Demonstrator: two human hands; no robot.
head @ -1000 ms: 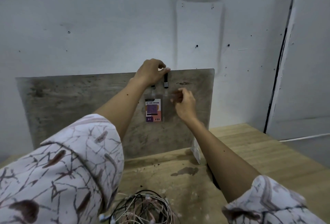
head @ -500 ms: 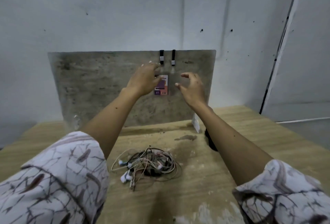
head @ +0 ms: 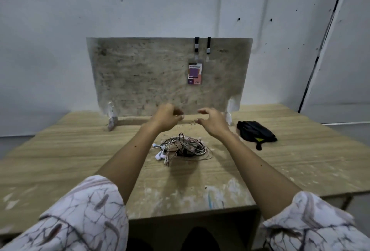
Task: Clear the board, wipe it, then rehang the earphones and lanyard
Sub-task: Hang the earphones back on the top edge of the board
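Note:
A grey, stained board (head: pixel 144 74) stands upright on white feet at the back of the wooden table. A lanyard (head: pixel 197 45) with black straps hangs over its top edge, its purple card holder (head: pixel 194 73) lying against the board face. A tangle of earphones (head: pixel 181 146) with white buds and thin cables lies on the table in front of the board. My left hand (head: pixel 167 119) and my right hand (head: pixel 212 121) hover side by side above the earphones, fingers loosely curled, holding nothing.
A black cloth (head: pixel 255 133) with a yellow-green patch lies on the wooden table (head: pixel 60 150) to the right of the earphones. A white wall rises behind the board. The table's front edge has a cut-out near my body.
Both hands have come down from the lanyard at the board's top to just above the earphones. The lanyard now hangs free. The camera has pulled back and tilted down.

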